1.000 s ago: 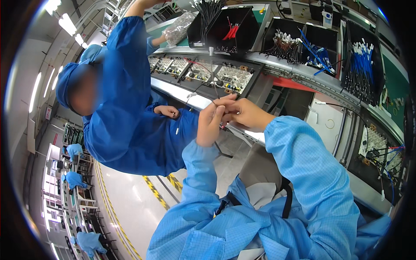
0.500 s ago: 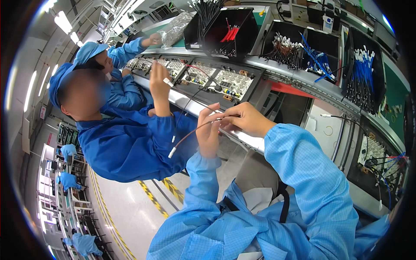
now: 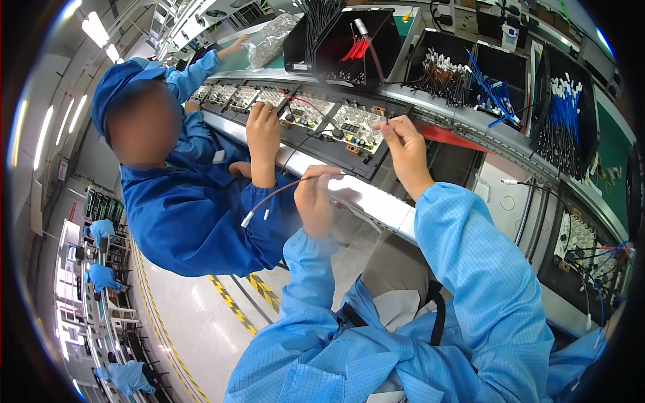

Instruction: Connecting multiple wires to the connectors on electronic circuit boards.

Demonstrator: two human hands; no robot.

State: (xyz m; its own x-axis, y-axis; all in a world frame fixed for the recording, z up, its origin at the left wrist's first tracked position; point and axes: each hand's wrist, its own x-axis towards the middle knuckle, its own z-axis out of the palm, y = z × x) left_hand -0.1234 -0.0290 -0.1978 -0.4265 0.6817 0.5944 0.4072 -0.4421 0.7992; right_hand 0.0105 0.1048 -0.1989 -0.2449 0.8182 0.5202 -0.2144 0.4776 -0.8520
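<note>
My left hand (image 3: 314, 201) is closed, pinching a brown wire (image 3: 274, 193). That wire arcs down to the left and ends in a white connector (image 3: 247, 219). My right hand (image 3: 406, 151) is apart from the left one, over the near rim of the line, with its fingertips pinched on a second brown wire (image 3: 377, 64). This one rises away from my fingers in front of a black bin, with a white connector (image 3: 361, 27) at its upper end. Just left of my right fingertips lies a circuit board (image 3: 359, 129) in a dark tray.
A co-worker in dark blue (image 3: 201, 215) sits close on my left, a hand (image 3: 264, 131) over the boards. Black bins of brown wires (image 3: 440, 74), blue wires (image 3: 563, 101) and red wires (image 3: 356, 50) stand along the far side. Another board (image 3: 581, 242) lies at right.
My hands have moved apart: the right went up and away with one brown wire, the left stayed low with the other. The co-worker's hand has come down toward the boards.
</note>
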